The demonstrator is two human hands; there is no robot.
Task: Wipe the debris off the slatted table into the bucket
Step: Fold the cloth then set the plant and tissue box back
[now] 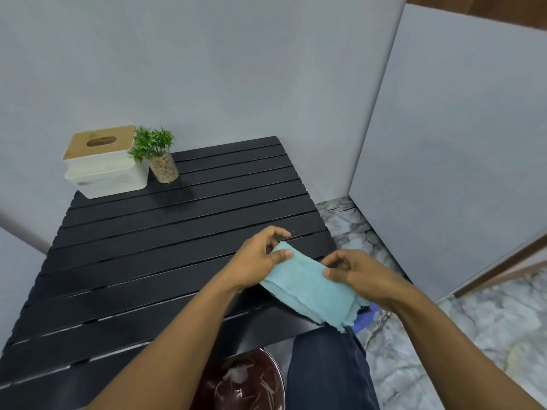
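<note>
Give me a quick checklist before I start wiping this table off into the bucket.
1. Cloth in hand: ok. Left hand and right hand both pinch the folded blue cloth.
2. Bucket in place: ok. The dark bucket sits below the near edge of the slatted table.
3. Debris located: cannot tell; only tiny specks show near the cloth.
4. Wiping path: ok. The tissue box and potted plant stand at the far left corner.
5. Cloth clean: cannot tell.
</note>
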